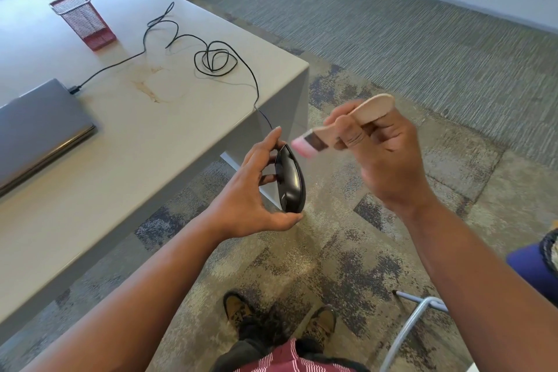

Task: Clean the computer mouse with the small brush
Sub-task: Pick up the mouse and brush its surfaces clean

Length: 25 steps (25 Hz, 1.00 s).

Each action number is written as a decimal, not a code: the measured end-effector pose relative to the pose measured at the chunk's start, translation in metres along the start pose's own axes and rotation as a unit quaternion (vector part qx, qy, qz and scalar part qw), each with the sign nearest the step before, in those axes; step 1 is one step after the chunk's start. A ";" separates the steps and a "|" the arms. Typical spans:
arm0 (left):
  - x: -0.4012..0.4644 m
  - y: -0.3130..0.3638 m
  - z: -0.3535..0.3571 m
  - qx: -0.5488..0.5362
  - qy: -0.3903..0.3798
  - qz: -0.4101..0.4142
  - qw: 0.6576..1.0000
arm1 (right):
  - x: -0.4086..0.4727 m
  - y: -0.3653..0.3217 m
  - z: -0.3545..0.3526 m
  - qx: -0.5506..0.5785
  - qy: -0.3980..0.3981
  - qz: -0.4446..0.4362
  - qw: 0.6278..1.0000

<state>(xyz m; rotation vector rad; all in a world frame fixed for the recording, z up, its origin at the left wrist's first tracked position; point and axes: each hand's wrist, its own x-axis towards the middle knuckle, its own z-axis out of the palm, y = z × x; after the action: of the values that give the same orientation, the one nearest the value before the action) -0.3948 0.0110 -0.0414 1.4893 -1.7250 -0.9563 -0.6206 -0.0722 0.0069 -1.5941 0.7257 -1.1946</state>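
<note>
Fingers (pixel 273 142) grip one mouse (pixel 290 180); one brush (pixel 338 127).

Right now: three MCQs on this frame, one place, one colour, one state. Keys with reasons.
1. Where is the mouse?
A. on the table
B. held off the table's edge
C. on the floor

2. What colour are the brush bristles?
A. pink
B. black
C. green

3. The laptop is:
A. open
B. shut
C. upside down on the floor

Answers:
1 B: the left hand holds the mouse in the air past the table.
2 A: the right hand holds the brush, tipped pink.
3 B: the laptop lies lid-down.
</note>
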 end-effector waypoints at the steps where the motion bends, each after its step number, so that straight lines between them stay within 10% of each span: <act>1: 0.000 0.000 0.000 0.002 -0.004 -0.001 1.000 | 0.003 -0.003 0.002 0.009 -0.019 -0.026 0.999; 11: -0.001 -0.004 -0.002 -0.004 0.019 0.005 1.000 | -0.003 -0.029 0.005 -0.099 -0.312 0.023 0.945; 25: -0.005 -0.005 0.006 -0.093 0.036 -0.007 0.995 | -0.023 0.026 0.021 -0.074 -0.157 0.267 0.948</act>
<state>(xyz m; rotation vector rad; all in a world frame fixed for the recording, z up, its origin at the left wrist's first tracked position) -0.3967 0.0162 -0.0487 1.4000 -1.5313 -1.0276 -0.6067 -0.0541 -0.0261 -1.5251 0.9711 -0.4887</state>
